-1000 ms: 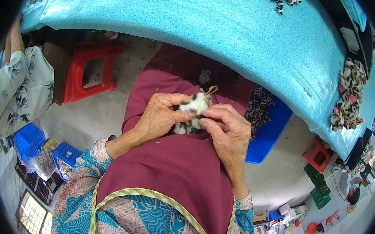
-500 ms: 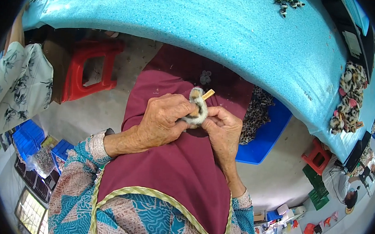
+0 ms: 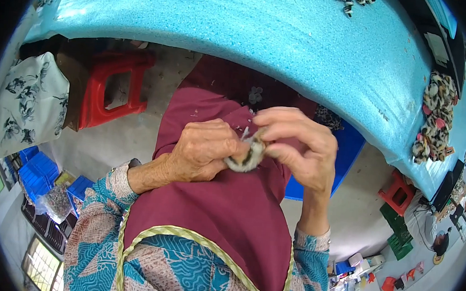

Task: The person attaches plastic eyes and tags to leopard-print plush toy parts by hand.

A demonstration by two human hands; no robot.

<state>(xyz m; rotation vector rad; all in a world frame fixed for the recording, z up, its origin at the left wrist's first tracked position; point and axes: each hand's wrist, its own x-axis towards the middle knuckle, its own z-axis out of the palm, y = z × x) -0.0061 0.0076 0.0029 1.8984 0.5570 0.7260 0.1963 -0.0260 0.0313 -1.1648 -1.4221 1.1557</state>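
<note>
My left hand (image 3: pixel 206 150) is closed on a small fluffy plush piece (image 3: pixel 248 161) with white, black and tan fur. The piece is held over my lap, on the maroon apron (image 3: pixel 202 197). My right hand (image 3: pixel 304 145) has its thumb and forefinger at the upper right edge of the piece, pinching it, with the other fingers raised and somewhat blurred. The yellow tag does not show at this moment.
A table with a blue cover (image 3: pixel 241 22) curves across the front, bearing spotted plush pieces (image 3: pixel 437 119) at right. Beneath it stands a blue bin (image 3: pixel 345 159). Red stools (image 3: pixel 140 87) stand at left and right. A person in a floral garment (image 3: pixel 34 91) sits at left.
My right hand has risen and moved right, its fingers lifting over the plush piece. The piece has turned and dropped slightly, and its tag has gone from sight. My left hand stays closed on it.
</note>
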